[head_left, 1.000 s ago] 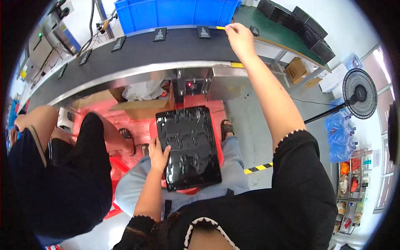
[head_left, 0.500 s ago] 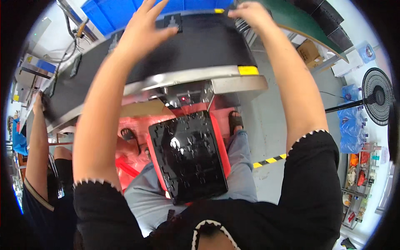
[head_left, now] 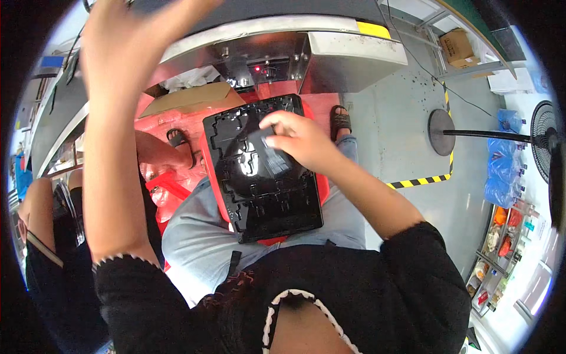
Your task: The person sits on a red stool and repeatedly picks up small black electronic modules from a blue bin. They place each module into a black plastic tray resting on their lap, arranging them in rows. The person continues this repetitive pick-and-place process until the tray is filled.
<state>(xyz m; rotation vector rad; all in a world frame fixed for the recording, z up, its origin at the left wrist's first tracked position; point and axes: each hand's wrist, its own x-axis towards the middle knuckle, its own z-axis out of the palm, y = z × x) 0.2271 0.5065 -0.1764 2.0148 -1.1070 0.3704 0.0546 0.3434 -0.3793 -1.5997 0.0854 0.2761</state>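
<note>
On my lap lies a glossy black plastic tray [head_left: 283, 209] with moulded recesses, on top of something red. Just above its right half, my right hand [head_left: 300, 138] is closed, pinching a small flat dark piece [head_left: 273, 159] with greyish marks; motion blurs its details. My left hand [head_left: 127, 50] is raised at the upper left, near the edge of a black conveyor belt [head_left: 265, 10]. Its thumb stretches out to the right, the other fingers run past the top of the picture, and nothing shows in it.
The belt's metal frame [head_left: 247, 29] ends in a steel housing [head_left: 354, 56] beyond the tray. An open cardboard box [head_left: 186, 99] sits under it. A black fan [head_left: 539, 138] stands at the right, beside blue-wrapped bottles [head_left: 501, 171]. Another person's arm [head_left: 36, 209] is at the far left.
My right hand has come back from the belt's far right to the tray, carrying the dark piece. My left hand has moved left, and the view has tilted down.
</note>
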